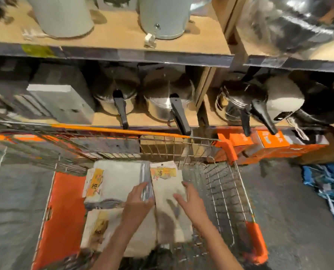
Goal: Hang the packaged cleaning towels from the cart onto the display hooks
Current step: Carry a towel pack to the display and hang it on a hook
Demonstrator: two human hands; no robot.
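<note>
Packaged towels lie in my cart [240, 184], and my left hand [137, 199] curls its fingers over the edge of the upper-left stack [115, 180] while my right hand [189, 199] rests flat, fingers straight, on the single pack [168, 184] just beside it. I count three white bundles in the basket: that stack, the pack under my right palm, and a third pack [101, 228] below the stack. Beyond the cart, the lower shelf [211, 114] holds four black-handled steel pots, and the upper shelf carries two pale cylindrical containers.
</note>
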